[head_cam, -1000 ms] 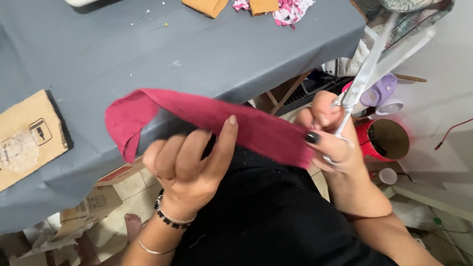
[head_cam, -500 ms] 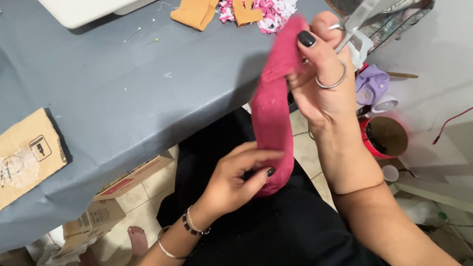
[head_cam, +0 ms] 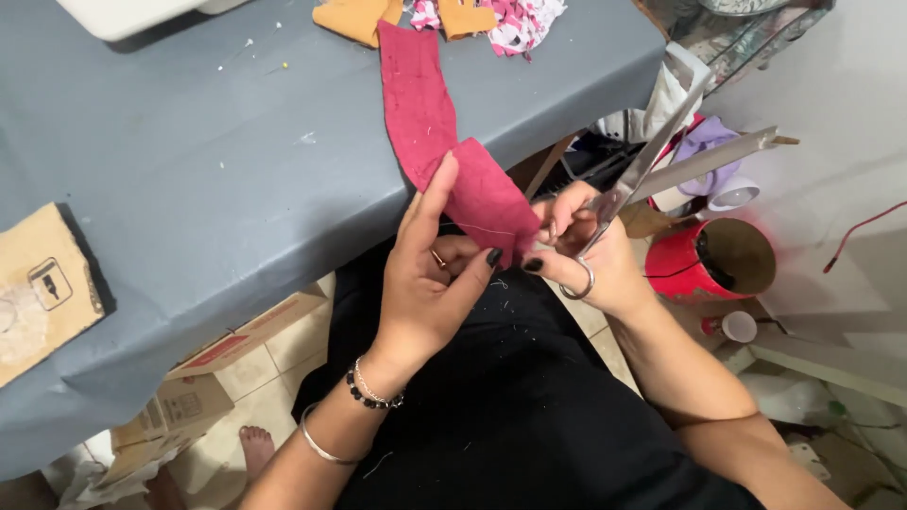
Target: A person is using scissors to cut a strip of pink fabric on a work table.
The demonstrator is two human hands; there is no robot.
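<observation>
A long strip of dark pink fabric (head_cam: 420, 104) lies across the grey table (head_cam: 189, 189) and hangs over its near edge. My left hand (head_cam: 430, 279) supports the strip's lower end from beneath, fingers spread along it, thumb pinching the tip. My right hand (head_cam: 586, 255) pinches that same end with thumb and forefinger while holding silver scissors (head_cam: 661, 156), whose blades are spread and point up to the right.
Orange felt pieces (head_cam: 354, 17) and pink-and-white scraps (head_cam: 515, 19) lie at the table's far edge. A cardboard piece (head_cam: 38, 293) sits at the left. Cardboard boxes (head_cam: 189, 397) stand on the tiled floor below. A red bucket (head_cam: 709, 260) stands to the right.
The strip, held upright in the air before, now lies flat along the table. Both hands have come together at its near end, and the scissors reappear in my right hand.
</observation>
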